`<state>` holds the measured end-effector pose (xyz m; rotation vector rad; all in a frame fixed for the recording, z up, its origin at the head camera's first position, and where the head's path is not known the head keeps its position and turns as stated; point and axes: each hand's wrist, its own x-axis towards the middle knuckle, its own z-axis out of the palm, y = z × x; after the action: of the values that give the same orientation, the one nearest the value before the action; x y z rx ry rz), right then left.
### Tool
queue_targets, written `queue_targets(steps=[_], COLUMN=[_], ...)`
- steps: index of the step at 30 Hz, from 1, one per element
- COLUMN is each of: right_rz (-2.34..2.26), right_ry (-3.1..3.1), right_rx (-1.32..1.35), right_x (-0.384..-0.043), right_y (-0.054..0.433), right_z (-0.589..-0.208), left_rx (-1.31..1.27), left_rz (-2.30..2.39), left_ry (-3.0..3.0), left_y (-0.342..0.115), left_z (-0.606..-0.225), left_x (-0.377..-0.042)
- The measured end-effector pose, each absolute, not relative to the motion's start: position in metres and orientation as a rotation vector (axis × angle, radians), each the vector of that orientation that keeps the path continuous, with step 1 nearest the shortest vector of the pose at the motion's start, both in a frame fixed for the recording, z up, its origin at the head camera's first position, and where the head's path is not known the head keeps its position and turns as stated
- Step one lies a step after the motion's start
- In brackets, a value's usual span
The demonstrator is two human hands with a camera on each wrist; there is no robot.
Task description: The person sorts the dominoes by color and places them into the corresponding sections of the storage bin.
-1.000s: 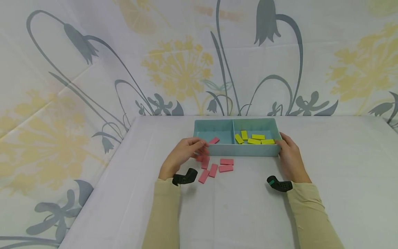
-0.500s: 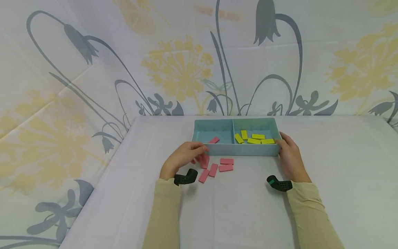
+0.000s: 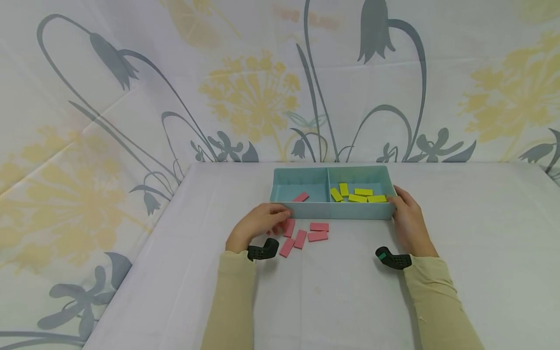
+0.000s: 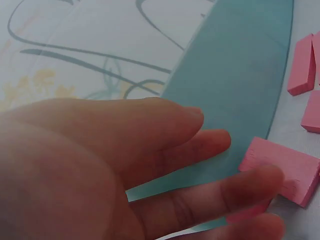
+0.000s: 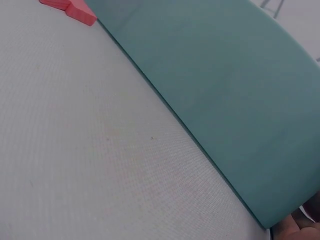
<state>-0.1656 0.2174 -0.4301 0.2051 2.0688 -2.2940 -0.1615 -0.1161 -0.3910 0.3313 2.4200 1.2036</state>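
A light-blue two-part box (image 3: 341, 211) stands on the table, one pink block (image 3: 301, 197) in its left compartment and several yellow blocks (image 3: 363, 192) in its right. My left hand (image 3: 260, 222) is at the box's front left corner, fingers loosely extended. In the left wrist view, one fingertip overlaps a pink block (image 4: 300, 175), and another pink block (image 4: 247, 212) is partly hidden below the fingers. Nothing is pinched between thumb and fingers. My right hand (image 3: 409, 221) grips the box's right end at the front corner; only some of its fingers (image 5: 287, 230) show in the right wrist view.
Several more pink blocks (image 3: 318, 236) lie flat in front of the box on the white cloth (image 3: 341, 291). A patterned curtain (image 3: 262, 97) rises behind the table, and another stretch of it borders the left side.
My left hand has drawn down slightly from the box's rim toward the pink blocks in front. The right hand and the box have stayed put.
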Motion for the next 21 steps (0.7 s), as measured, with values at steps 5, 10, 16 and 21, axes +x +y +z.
queue_targets(steps=[5, 10, 16, 21], right_rz=[-2.277, -2.279, -2.298, -2.304], right_ry=[2.085, 2.094, 2.076, 2.069], right_rx=[0.219, 0.215, 0.208, 0.214], right_x=[-0.166, -0.166, -0.165, -0.166], right_y=[0.216, 0.216, 0.216, 0.216], right_z=[-0.43, -0.429, -0.431, -0.43], left_rx=[0.314, 0.278, 0.24, 0.275], left_rz=[1.127, 1.08, 1.126, 1.117], left_ry=[2.43, 2.444, 2.4, 2.381], left_y=[-0.115, -0.111, -0.109, -0.107], left_z=[-0.398, -0.402, -0.404, -0.403], left_x=[-0.163, -0.164, -0.163, -0.162])
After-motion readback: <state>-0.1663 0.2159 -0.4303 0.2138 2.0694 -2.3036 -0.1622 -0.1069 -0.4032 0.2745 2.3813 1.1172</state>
